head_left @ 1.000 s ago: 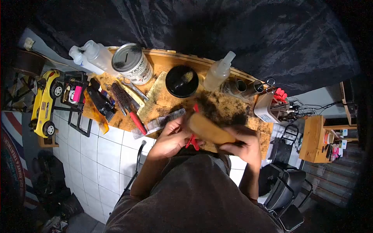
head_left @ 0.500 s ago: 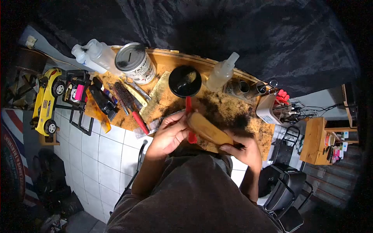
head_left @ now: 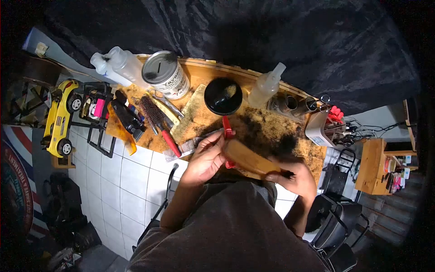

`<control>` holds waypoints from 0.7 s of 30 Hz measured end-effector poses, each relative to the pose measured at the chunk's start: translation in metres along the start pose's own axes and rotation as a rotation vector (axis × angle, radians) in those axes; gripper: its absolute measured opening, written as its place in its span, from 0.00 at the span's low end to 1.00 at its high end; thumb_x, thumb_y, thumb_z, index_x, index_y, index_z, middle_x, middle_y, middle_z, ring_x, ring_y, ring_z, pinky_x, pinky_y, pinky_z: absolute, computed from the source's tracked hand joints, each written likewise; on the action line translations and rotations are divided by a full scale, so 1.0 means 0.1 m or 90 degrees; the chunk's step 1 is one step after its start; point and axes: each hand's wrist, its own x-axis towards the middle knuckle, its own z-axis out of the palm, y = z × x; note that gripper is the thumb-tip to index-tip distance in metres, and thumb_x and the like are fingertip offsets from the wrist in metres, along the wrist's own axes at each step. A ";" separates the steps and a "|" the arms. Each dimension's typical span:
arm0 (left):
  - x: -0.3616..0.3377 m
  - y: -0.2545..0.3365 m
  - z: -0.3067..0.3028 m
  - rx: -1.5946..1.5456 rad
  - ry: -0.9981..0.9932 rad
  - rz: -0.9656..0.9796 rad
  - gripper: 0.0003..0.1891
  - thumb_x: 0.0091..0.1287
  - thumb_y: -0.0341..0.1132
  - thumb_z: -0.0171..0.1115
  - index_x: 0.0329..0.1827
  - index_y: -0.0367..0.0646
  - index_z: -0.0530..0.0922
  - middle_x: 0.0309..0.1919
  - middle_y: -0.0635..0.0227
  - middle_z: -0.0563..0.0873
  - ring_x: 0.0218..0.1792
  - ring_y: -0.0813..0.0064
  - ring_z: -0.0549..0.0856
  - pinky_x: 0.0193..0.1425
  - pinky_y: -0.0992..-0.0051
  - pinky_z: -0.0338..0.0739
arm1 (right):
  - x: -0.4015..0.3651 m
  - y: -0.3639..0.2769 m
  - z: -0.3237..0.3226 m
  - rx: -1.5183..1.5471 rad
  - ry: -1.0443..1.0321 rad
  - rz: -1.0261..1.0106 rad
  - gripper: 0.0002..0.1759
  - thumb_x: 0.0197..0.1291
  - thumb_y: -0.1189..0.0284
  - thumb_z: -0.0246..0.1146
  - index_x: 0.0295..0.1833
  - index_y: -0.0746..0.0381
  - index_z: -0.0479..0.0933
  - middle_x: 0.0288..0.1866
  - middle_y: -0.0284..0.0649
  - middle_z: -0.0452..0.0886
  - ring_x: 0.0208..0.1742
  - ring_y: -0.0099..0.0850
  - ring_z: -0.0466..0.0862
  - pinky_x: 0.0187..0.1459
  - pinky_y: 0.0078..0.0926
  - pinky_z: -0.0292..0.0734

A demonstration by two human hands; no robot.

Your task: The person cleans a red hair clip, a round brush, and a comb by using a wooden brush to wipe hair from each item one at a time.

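A tan, elongated object like a wooden brush back (head_left: 249, 158) is held between both hands above the table's front edge. My left hand (head_left: 205, 161) has its fingers closed at the object's left end. Around the right end, my right hand (head_left: 294, 176) is closed, with dark bristles partly visible by its fingers. A red-handled tool (head_left: 227, 127) lies partly behind the tan object, beside my left fingers; its lower part is mostly hidden. Just beyond stands a round black container (head_left: 223, 96). Dark hair clippings (head_left: 263, 129) cover the wooden table.
On the table (head_left: 310, 158) are a tin can (head_left: 174, 84), a spray bottle (head_left: 265, 86), a round brush (head_left: 152, 113), combs (head_left: 189, 115) and black clippers (head_left: 127, 117). A yellow toy car (head_left: 62, 119) is at the left, a black chair (head_left: 337, 213) at the lower right.
The view has shifted, so the table items appear slightly farther right. The tan object remains in both hands, and my right hand has moved a little to the right and down.
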 end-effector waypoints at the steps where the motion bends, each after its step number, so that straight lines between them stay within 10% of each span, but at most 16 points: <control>1: 0.02 -0.02 -0.03 -0.038 0.008 -0.005 0.15 0.71 0.32 0.50 0.58 0.36 0.72 0.51 0.64 0.80 0.50 0.74 0.81 0.55 0.74 0.78 | -0.02 0.03 -0.04 0.004 -0.035 -0.050 0.25 0.49 0.64 0.72 0.52 0.65 0.78 0.45 0.51 0.82 0.49 0.38 0.84 0.51 0.27 0.75; 10: -0.02 0.04 0.18 0.061 -0.022 -0.105 0.14 0.70 0.28 0.52 0.56 0.36 0.73 0.48 0.63 0.81 0.49 0.71 0.82 0.55 0.69 0.80 | 0.09 -0.07 0.11 0.008 0.204 0.032 0.24 0.48 0.67 0.72 0.51 0.64 0.79 0.42 0.49 0.84 0.43 0.34 0.86 0.47 0.26 0.76; 15: -0.01 0.04 0.08 0.040 0.027 0.007 0.15 0.70 0.30 0.52 0.58 0.37 0.72 0.49 0.63 0.81 0.51 0.73 0.81 0.55 0.71 0.79 | -0.03 0.02 -0.02 0.016 -0.029 -0.037 0.24 0.49 0.67 0.73 0.52 0.65 0.78 0.45 0.49 0.83 0.46 0.31 0.85 0.49 0.25 0.76; 21: 0.02 0.06 0.12 0.000 -0.046 -0.047 0.14 0.71 0.32 0.51 0.56 0.36 0.73 0.49 0.62 0.81 0.50 0.74 0.81 0.52 0.72 0.78 | 0.01 0.00 0.10 0.054 0.145 -0.030 0.26 0.50 0.66 0.72 0.54 0.66 0.77 0.45 0.49 0.83 0.45 0.29 0.85 0.49 0.25 0.75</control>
